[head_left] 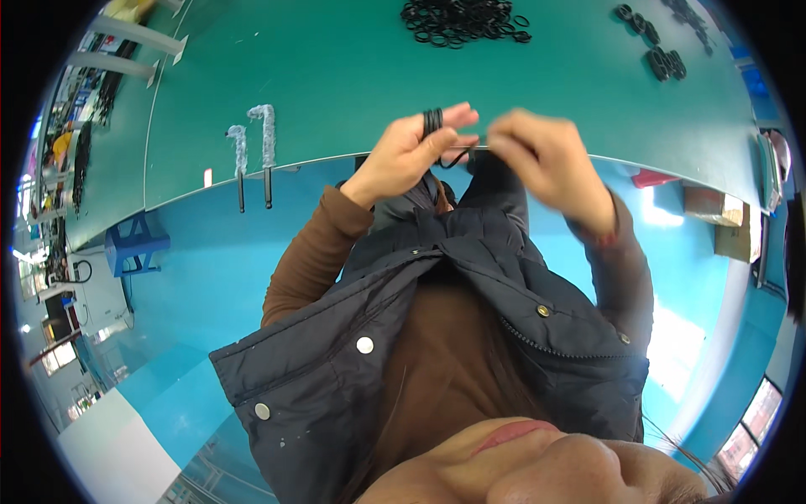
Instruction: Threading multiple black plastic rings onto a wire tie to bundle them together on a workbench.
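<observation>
Several black rings [432, 123], which look like rubber, sit stacked around the fingers of my left hand [403, 155]. Below its fingertips hangs a single loose black ring [456, 159], apparently pinched by the thumb and fingers. Just to the right, my right hand [541, 151] is raised with its fingers curled in toward the thumb. Motion blurs its fingertips, and whatever they may hold cannot be made out. Both hands are over the near edge of the green table [336, 92].
A pile of black rings [466, 21] lies at the far middle of the table, with bundled rings [666, 63] at the far right. Two hex keys [267, 139] wrapped in grey material jut over the near edge. A blue stool [137, 244] and cardboard boxes [722, 220] stand on the floor.
</observation>
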Demonstrator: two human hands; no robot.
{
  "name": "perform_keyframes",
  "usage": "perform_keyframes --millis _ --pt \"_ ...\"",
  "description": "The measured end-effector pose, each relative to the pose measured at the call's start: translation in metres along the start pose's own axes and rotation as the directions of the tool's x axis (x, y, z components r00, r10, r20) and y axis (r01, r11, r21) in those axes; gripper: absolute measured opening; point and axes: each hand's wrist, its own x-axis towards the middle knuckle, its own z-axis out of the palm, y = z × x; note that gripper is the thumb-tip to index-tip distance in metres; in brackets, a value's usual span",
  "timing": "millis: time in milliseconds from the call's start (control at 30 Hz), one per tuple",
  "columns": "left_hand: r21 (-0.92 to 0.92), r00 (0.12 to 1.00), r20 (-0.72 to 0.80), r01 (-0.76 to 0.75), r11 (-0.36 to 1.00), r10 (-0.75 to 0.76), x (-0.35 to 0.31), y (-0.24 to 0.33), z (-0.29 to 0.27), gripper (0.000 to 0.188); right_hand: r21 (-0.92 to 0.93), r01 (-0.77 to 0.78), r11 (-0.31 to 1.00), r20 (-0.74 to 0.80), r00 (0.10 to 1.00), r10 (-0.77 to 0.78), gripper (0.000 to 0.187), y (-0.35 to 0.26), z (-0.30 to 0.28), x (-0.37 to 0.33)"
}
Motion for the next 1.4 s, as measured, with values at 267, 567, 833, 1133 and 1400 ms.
perform_keyframes --millis 267,567,833,1133,1400 --pt "-0.354 0.969 0.231 0.163 0.921 -0.083 -0.011 0.031 0.005 0.055 0.499 -0.328 0.802 0.125 0.943 0.308 0.021 0.047 0.051 -0.005" --pt "-0.249 0.962 -0.235 -0.197 0.948 0.138 0.016 0.021 -0.008 0.043 -0.172 -0.102 0.98 0.149 0.98 0.129 0.014 0.022 0.058 -0.063" --pt "0.09 0.981 -0.117 -0.144 0.986 0.154 0.01 -0.001 -0.001 0.044 -0.395 0.312 0.864 0.052 0.947 -0.318 0.008 0.008 0.012 0.003" --pt "-0.033 0.997 -0.003 0.077 0.996 -0.077 0.004 0.008 0.011 0.036 0.165 -0.106 0.981 0.121 0.989 0.087 0.011 0.045 0.019 0.03" --pt "-0.107 0.999 0.043 0.003 0.994 0.002 0.007 0.001 0.009 0.03 0.789 -0.421 0.448 0.446 0.893 0.056 0.056 0.064 0.04 0.019"
